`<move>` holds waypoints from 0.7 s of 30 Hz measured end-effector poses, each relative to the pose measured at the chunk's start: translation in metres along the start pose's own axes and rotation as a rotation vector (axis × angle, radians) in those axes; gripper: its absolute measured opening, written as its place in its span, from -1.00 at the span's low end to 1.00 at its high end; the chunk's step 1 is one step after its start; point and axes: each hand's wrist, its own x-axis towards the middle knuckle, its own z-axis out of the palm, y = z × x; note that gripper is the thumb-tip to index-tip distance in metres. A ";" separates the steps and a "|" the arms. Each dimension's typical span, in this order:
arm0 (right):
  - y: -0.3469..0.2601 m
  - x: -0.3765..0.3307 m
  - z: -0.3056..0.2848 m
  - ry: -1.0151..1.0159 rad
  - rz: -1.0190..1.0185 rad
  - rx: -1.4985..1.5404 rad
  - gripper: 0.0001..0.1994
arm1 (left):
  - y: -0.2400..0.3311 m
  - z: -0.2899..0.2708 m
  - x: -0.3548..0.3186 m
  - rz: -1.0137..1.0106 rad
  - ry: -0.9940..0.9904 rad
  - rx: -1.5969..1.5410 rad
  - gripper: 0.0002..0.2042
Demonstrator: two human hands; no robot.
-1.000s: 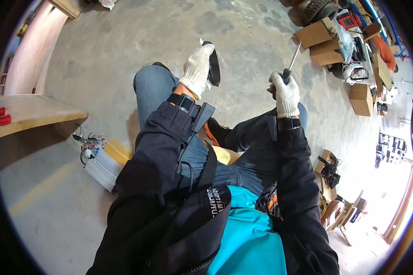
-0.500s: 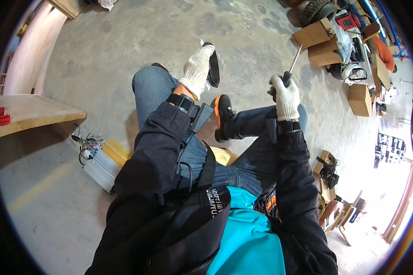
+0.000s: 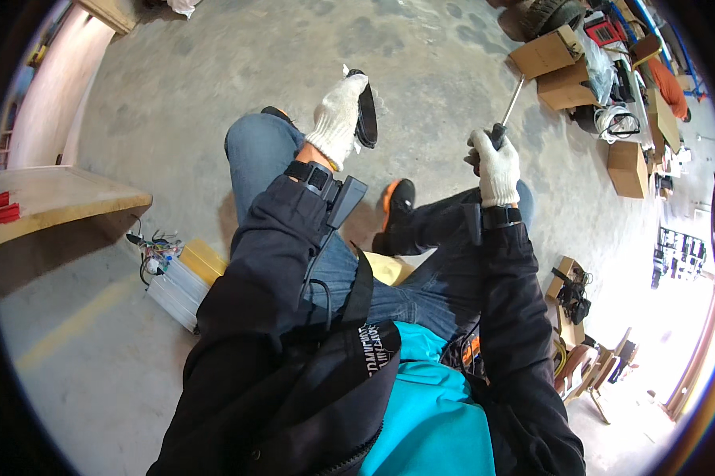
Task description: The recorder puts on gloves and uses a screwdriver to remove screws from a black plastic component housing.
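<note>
In a white knit glove, my left hand (image 3: 337,117) is closed on a flat, dark, elongated part (image 3: 366,117) with a rounded lower end; its exact kind does not show. A small white piece sticks out above the fingers. My right hand (image 3: 496,165), gloved the same way, grips a screwdriver (image 3: 511,107) by its dark handle, over my right knee. The metal shaft points up and away, toward the far right. The two hands are well apart, held over the concrete floor.
Open cardboard boxes (image 3: 546,54), cables and other goods crowd the right side. A wooden-topped table (image 3: 72,190) stands at the left. Below it, a silver metal case (image 3: 175,295) with loose wires lies by my left leg. My orange-soled shoe (image 3: 398,205) is between the hands.
My shod foot between the hands has swung slightly right. The left hand has shifted a little to the left with the dark part. Both grips are unchanged.
</note>
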 end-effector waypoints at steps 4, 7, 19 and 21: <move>-0.011 -0.007 0.007 -0.038 -0.015 0.014 -0.72 | 0.000 -0.006 0.003 0.024 -0.020 0.071 -0.70; -0.014 -0.008 0.012 -0.055 -0.048 -0.014 -0.75 | 0.000 -0.001 -0.004 0.018 0.007 0.060 -0.71; -0.017 -0.013 0.010 -0.048 -0.053 -0.042 -0.70 | -0.003 -0.007 0.005 0.013 0.001 0.007 -0.72; -0.014 -0.012 0.009 -0.045 -0.051 -0.065 -0.71 | -0.004 -0.007 0.005 0.016 0.001 -0.006 -0.71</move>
